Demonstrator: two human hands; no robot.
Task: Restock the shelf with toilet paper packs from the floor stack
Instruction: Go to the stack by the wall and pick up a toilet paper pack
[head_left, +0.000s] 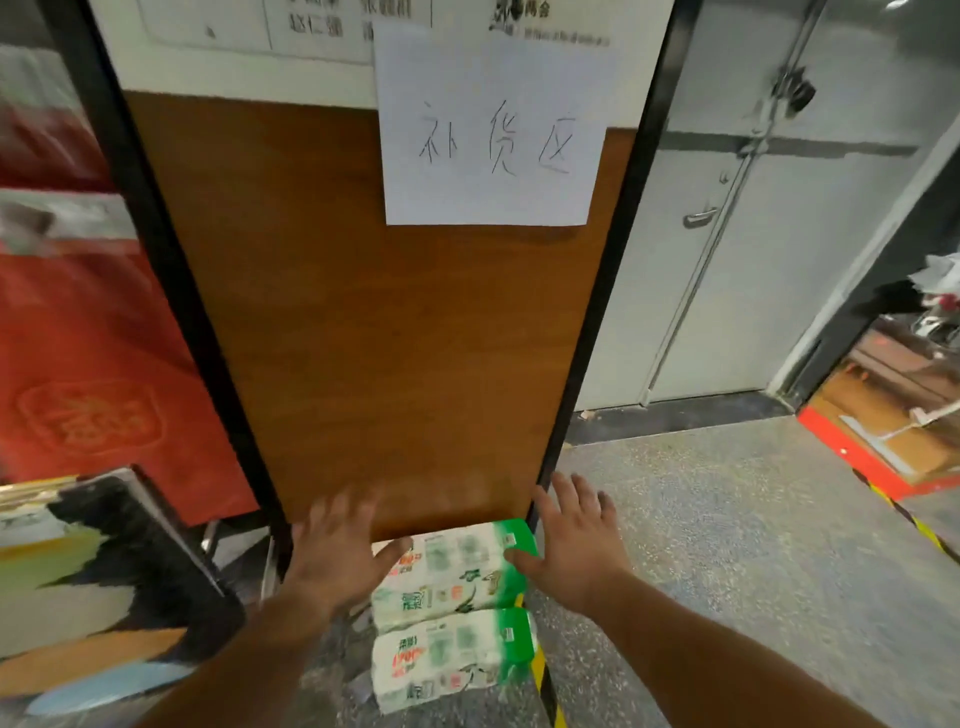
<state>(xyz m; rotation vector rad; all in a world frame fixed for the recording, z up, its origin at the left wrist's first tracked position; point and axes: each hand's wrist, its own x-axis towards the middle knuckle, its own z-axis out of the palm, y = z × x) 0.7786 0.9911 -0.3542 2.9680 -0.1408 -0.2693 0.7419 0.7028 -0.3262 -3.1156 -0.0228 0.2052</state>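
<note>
Two white-and-green toilet paper packs lie on the floor against a brown board. The upper pack sits behind the lower pack. My left hand spreads its fingers at the upper pack's left end, thumb touching the wrapper. At the pack's green right end, my right hand is spread too, with its thumb on the wrapper. Neither hand grips the pack. No shelf space for the packs is in view.
The brown board in a black frame carries a handwritten paper sign. Red shelving and a dark printed box stand at the left. Speckled floor, grey doors and a red sill with yellow-black tape lie to the right.
</note>
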